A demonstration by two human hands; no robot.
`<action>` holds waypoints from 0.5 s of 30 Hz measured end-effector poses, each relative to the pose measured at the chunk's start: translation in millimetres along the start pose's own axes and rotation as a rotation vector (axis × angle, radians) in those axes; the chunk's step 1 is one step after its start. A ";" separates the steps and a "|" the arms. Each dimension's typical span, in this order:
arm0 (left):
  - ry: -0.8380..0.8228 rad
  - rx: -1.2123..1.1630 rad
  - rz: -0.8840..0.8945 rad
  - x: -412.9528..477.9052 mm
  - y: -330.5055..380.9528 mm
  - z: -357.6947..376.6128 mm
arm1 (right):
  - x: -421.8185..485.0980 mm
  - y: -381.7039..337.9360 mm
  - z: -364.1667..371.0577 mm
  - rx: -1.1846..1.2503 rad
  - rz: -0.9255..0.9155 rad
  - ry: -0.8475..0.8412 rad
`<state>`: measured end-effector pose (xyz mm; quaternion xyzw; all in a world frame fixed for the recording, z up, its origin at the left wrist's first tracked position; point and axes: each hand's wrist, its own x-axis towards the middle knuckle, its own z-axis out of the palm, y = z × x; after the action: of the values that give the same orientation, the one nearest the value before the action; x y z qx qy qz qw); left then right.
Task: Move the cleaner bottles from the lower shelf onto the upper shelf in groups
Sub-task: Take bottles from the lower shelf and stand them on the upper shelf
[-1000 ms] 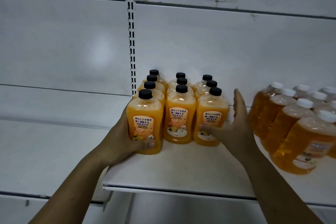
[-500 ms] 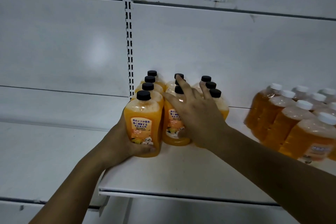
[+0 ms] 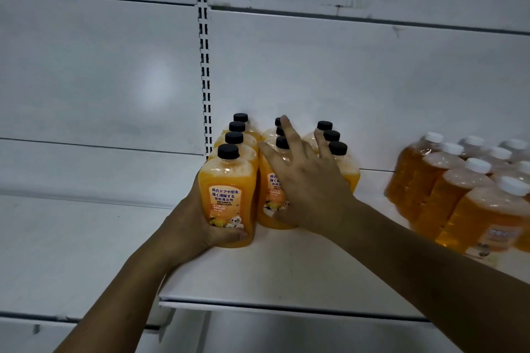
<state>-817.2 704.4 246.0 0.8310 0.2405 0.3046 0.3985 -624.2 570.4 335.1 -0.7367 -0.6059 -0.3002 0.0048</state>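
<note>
Neatly packed upright on the white shelf (image 3: 286,275), in three rows reaching back to the rear panel (image 3: 344,80): orange cleaner bottles (image 3: 241,149) with black caps. Left hand (image 3: 189,223) wrapped round the front bottle (image 3: 229,198) of the left row, thumb across the bottom of its label, base on or just above the shelf, hard to tell which. Right hand (image 3: 309,189) laid over the fronts of the middle and right rows, fingers straight and spread wide, tips up among the caps. Just left of the rows, a slotted upright (image 3: 204,66). Well apart to the right, on the same shelf, a blurred cluster of white-capped bottles (image 3: 459,198) of orange liquid.
</note>
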 end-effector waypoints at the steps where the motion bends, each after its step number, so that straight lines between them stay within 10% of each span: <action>1: 0.004 -0.004 -0.007 -0.5 1.1 0.5 | 0.0 -1.5 1.0 0.011 0.011 0.016; 15: 0.027 0.004 -0.046 -7.1 14.6 -0.1 | 1.1 -7.4 6.3 0.052 0.077 0.052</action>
<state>-819.9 691.6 255.6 0.8218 0.2655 0.3059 0.4007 -628.0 575.7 327.7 -0.7510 -0.5844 -0.3030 0.0509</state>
